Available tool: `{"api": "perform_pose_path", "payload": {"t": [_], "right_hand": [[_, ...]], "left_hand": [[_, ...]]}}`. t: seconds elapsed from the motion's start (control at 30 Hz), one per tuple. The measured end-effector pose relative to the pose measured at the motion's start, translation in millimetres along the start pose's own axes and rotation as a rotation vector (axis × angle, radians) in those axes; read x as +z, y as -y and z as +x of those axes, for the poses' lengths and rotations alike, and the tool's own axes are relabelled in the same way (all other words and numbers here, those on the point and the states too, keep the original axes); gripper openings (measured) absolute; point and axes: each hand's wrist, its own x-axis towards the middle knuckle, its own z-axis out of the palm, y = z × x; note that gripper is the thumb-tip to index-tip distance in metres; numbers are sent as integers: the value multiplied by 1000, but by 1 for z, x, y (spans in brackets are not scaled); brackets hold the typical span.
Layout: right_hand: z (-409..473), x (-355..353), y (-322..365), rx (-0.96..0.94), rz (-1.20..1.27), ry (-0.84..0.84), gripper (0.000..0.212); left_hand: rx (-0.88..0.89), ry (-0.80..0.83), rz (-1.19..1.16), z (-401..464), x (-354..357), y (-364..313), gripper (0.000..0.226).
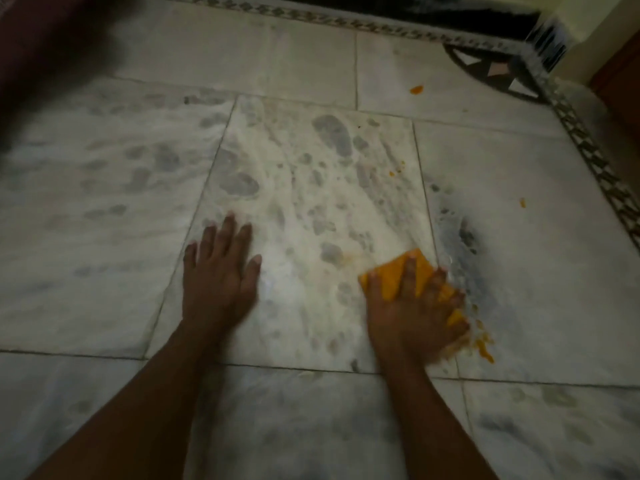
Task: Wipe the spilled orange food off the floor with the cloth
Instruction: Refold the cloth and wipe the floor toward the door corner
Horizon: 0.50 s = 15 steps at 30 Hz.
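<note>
Cloth: orange, flat, soft, pressed to the floor under the right hand, fingers spread.
Orange food: wet, pulpy smear just right of that hand, nearest it; stray bits lie farther ahead and right.
Left hand: flat, spread, bracing on veined marble tile.

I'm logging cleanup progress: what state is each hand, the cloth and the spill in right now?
left hand: flat on the floor, fingers straight, holding nothing.
right hand: pressing the cloth down, fingers spread.
orange cloth: flat on the floor under the right hand.
orange food: still on the floor beside the right hand; small bits lie farther off.
marble floor: smeared.
</note>
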Motion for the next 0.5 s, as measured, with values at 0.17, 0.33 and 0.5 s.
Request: {"api": "perform_pose_path", "payload": {"t": [0.17, 0.33, 0.5], "right_hand": [[-20, 25, 85, -417, 99, -33, 80], [-39, -8, -25, -537, -3, -66, 84], [67, 16, 52, 76, 101, -61, 80]], "left_hand": [[-11, -9, 17, 4, 7, 5, 65], [-31, 59, -38, 5, -12, -8, 65], [-21, 56, -5, 9, -6, -3, 64]]}}
